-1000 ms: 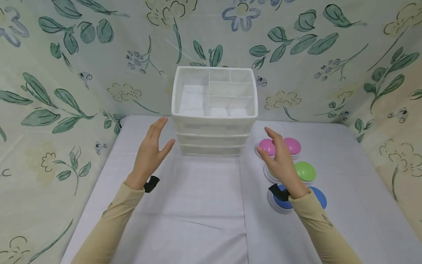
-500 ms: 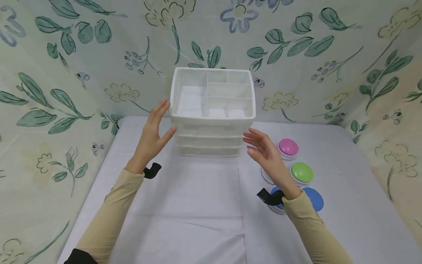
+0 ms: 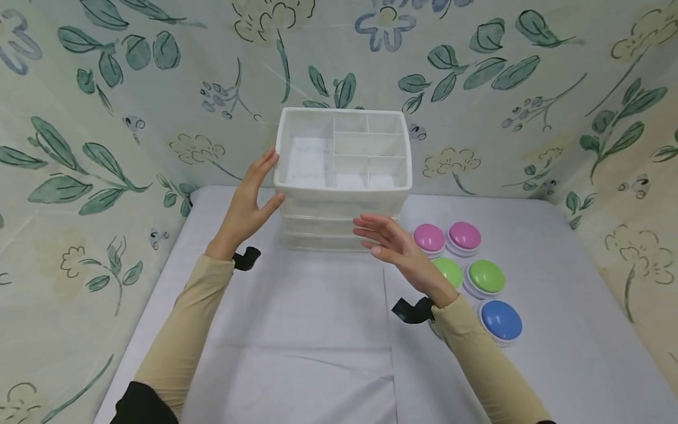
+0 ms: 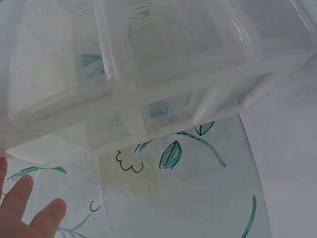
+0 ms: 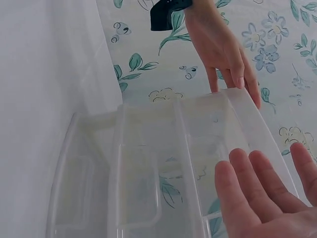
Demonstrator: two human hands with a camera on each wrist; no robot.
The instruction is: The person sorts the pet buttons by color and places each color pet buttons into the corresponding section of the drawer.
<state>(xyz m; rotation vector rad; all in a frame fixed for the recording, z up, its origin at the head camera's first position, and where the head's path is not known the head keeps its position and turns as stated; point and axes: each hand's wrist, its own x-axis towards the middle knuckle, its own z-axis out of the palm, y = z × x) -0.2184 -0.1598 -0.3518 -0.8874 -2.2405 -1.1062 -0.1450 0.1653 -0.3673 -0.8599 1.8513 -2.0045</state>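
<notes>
A white drawer unit (image 3: 343,204) with three translucent drawers and a divided open top stands at the back of the table. At its left side is my left hand (image 3: 246,203), fingers extended along the upper edge and thumb by the front corner; the right wrist view also shows this left hand (image 5: 225,57) at the unit's top corner. My right hand (image 3: 394,247) hovers before the lower right of the drawer fronts, holding nothing. Its fingers are loosely extended in front of the drawers in the right wrist view. Only part of the left hand's fingers (image 4: 47,215) shows in the left wrist view.
Right of the unit sit round domed push lights or buttons on white bases: two pink (image 3: 464,237), two green (image 3: 486,277) and a blue one (image 3: 501,321). My right forearm covers another base. A floral cloth (image 3: 328,53) hangs behind the white-covered table (image 3: 318,306).
My right hand has moved left from above the coloured domes to the drawer fronts, uncovering the near pink and green ones. My left hand has moved up to the unit's left edge.
</notes>
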